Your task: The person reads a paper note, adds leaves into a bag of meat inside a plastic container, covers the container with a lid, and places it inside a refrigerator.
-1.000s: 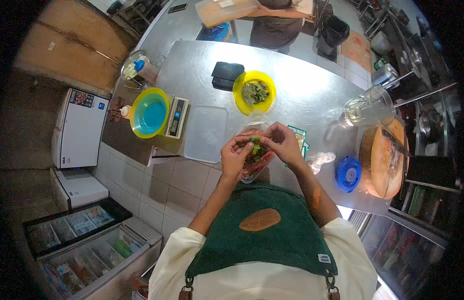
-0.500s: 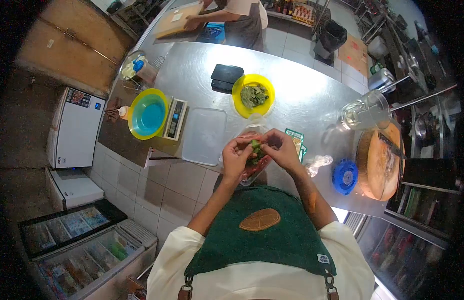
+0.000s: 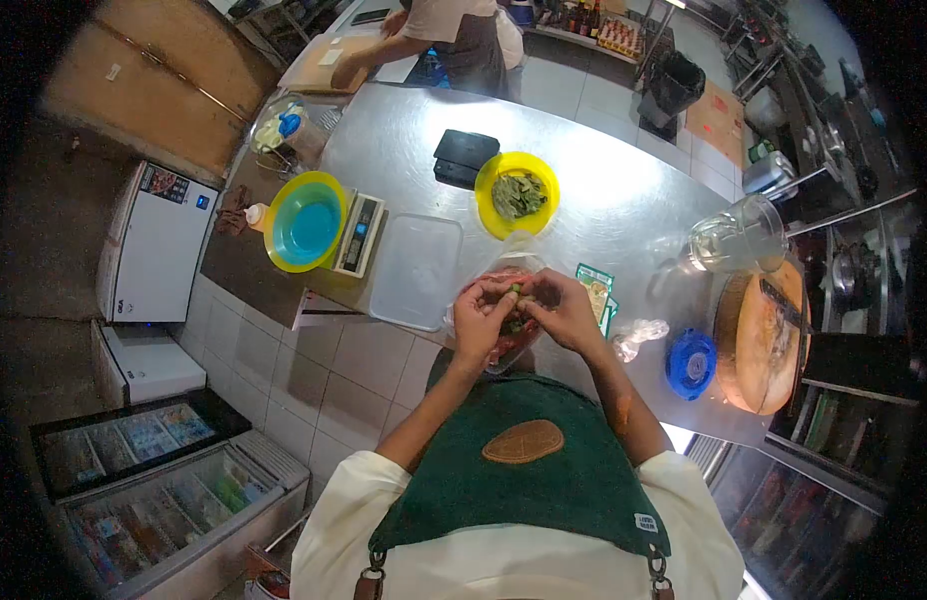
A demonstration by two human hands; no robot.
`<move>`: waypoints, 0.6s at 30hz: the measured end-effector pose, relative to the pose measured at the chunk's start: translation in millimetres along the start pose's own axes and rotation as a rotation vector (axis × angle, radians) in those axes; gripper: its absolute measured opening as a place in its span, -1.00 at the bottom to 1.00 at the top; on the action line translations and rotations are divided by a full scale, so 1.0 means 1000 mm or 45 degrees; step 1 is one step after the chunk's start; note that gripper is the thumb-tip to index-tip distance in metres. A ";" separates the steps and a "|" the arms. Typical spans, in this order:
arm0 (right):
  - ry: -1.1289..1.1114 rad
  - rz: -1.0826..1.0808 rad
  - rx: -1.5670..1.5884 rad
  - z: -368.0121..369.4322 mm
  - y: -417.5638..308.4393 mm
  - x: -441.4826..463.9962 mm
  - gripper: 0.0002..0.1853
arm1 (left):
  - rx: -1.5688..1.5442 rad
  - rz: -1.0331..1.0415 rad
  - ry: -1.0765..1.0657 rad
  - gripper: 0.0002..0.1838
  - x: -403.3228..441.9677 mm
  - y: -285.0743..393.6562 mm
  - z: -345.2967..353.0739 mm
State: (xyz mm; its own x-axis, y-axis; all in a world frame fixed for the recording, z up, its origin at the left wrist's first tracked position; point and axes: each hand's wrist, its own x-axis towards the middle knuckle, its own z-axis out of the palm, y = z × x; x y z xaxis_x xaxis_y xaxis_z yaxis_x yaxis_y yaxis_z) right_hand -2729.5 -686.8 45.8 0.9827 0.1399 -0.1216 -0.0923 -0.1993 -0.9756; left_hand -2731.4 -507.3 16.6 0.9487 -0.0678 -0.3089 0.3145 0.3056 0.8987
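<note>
My left hand and my right hand meet fingertip to fingertip, both pinching a small piece of green leaf. Beneath them sits a clear plastic container or bag; which one I cannot tell. It holds red pieces that look like meat, with some dark green bits among them, partly covered by my hands. Just beyond stands a yellow bowl with a heap of green leaves. Right of my right hand lie green-and-white packets.
Left on the steel table are a translucent lid or tray, a scale and a yellow-blue bowl. Rightward are crumpled plastic, a blue lid, a glass jug and a knife on a round chopping block. Another person works opposite.
The green leaf between my fingers shows less now, with my fingertips closer together over it. Across the table, the other person's arm has shifted left over the board. The whole view has shifted slightly.
</note>
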 end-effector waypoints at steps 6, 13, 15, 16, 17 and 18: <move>0.070 -0.126 -0.166 0.001 0.014 -0.001 -0.72 | -0.007 0.008 0.037 -0.90 0.004 -0.010 -0.005; 0.031 -0.061 -0.103 -0.002 -0.019 -0.003 -0.73 | -0.050 0.072 0.087 -0.87 0.004 -0.012 -0.007; -0.018 -0.018 -0.027 -0.002 -0.013 -0.002 -0.75 | -0.013 0.081 0.094 -0.88 0.006 -0.015 -0.008; -0.062 0.028 0.048 -0.001 -0.010 -0.001 -0.76 | -0.060 0.065 0.049 -0.87 0.009 -0.016 -0.009; -0.063 0.027 0.047 -0.001 -0.006 0.000 -0.76 | -0.107 0.050 0.003 -0.87 0.011 -0.018 -0.010; -0.022 0.029 0.013 0.000 -0.003 0.000 -0.76 | -0.108 0.053 0.004 -0.87 0.012 -0.020 -0.009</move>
State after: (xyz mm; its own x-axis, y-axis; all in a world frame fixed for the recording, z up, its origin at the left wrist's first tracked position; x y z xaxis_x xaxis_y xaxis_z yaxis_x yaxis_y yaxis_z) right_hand -2728.8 -686.0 48.2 0.9774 0.1522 -0.1470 -0.1164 -0.1931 -0.9743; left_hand -2727.1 -505.4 -8.2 0.9607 -0.0506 -0.2730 0.2708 0.3875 0.8812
